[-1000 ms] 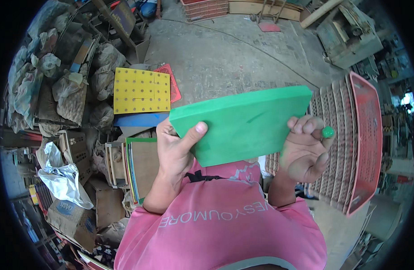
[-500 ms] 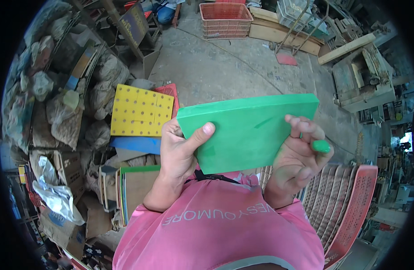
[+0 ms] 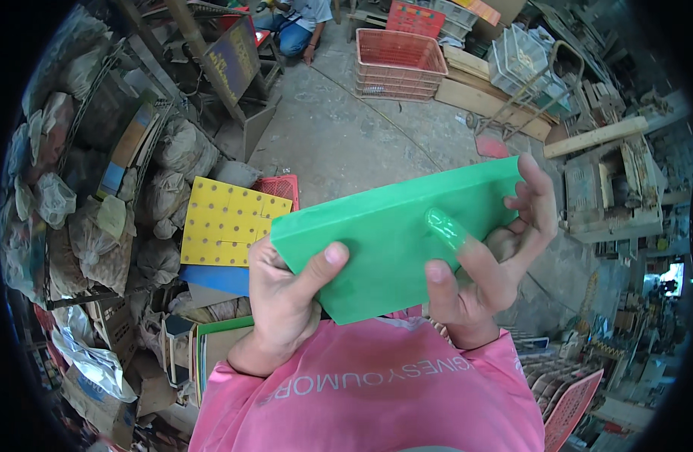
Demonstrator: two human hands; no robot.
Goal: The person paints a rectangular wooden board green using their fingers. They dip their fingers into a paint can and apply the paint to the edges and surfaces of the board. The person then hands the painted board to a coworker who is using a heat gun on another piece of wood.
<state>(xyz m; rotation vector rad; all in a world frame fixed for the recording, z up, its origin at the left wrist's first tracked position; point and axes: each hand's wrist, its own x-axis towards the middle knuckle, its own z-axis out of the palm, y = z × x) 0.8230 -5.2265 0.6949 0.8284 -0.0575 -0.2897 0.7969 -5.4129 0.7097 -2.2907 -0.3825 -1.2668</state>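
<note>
A flat green board (image 3: pixel 391 248) with a thick edge is held up before my chest, its right end tilted higher. My left hand (image 3: pixel 286 294) is closed on its left end, thumb flat on the near face and the other fingers mostly hidden behind. At the right end, my right hand (image 3: pixel 493 267) has its fingers spread. One finger has a glossy green tip (image 3: pixel 444 228), either wet paint or a cover; I cannot tell which. That tip rests against the board's face. Other fingertips touch the right end, and the thumb stands near the lower edge.
At left lie a yellow dotted panel (image 3: pixel 229 224), a blue sheet (image 3: pixel 218 279) and several stuffed bags (image 3: pixel 184 147). Red crates (image 3: pixel 399 64), a hand trolley (image 3: pixel 546 90) and planks (image 3: pixel 489 105) stand at the back. Another person (image 3: pixel 297 30) crouches at the far left; a red rack (image 3: pixel 576 410) is at right.
The green-tipped finger of my right hand has come down onto the board's face. The board has tilted, its left end lower. My view has shifted, showing more of the far floor.
</note>
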